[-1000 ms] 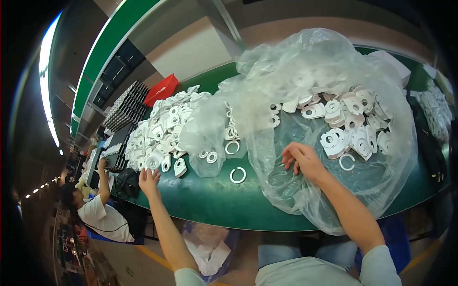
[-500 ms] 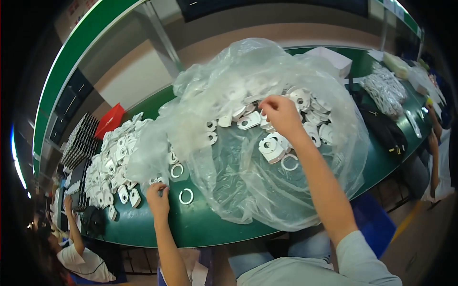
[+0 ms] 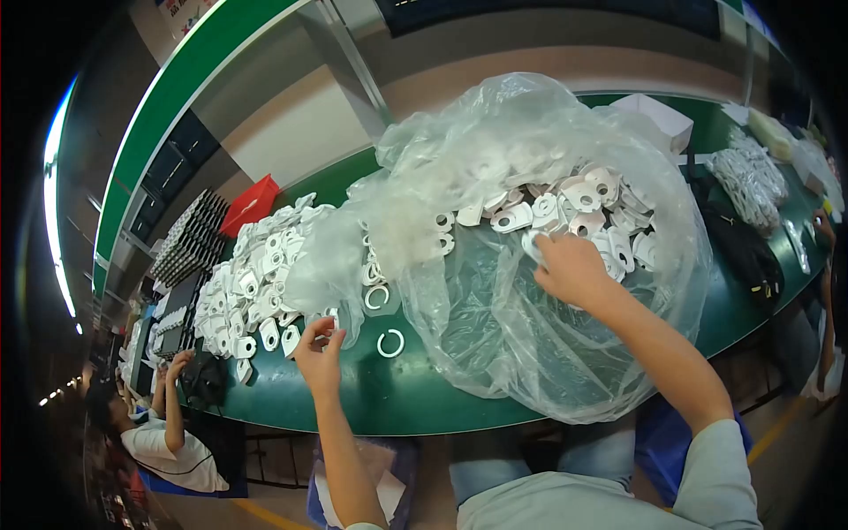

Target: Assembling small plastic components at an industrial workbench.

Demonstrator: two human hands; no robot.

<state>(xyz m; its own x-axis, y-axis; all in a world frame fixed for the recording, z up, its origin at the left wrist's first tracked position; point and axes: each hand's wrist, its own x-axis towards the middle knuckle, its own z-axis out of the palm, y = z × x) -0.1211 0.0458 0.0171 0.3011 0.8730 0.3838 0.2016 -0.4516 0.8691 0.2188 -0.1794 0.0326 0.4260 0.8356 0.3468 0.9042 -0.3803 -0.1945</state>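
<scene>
My right hand [image 3: 579, 269] is over the clear plastic bag [image 3: 477, 327], its fingers closed on a white plastic part [image 3: 532, 246] with a rounded end. Behind it, inside the bag's mouth, lies a heap of similar white parts with round holes [image 3: 587, 196]. Lower left, my left hand [image 3: 320, 355] hovers by the table's front, thumb and fingers drawn together. A small white piece [image 3: 332, 314] shows just past its fingertips; whether the hand holds it I cannot tell. Right of that hand a white open ring [image 3: 389, 344] lies on the green table [image 3: 459, 411].
To the left spreads a second heap of white parts [image 3: 256, 274], with a red bin [image 3: 250, 205] and stacked dark trays [image 3: 189, 237] behind. A white box [image 3: 654, 119], bundled wrapped pieces [image 3: 749, 181] and a black bag [image 3: 738, 252] stand right. Other people sit at both ends.
The view has shifted, so the table appears farther right and the bench further left. My right hand has come down and nearer from the heap, onto a white part. My left hand has moved slightly left.
</scene>
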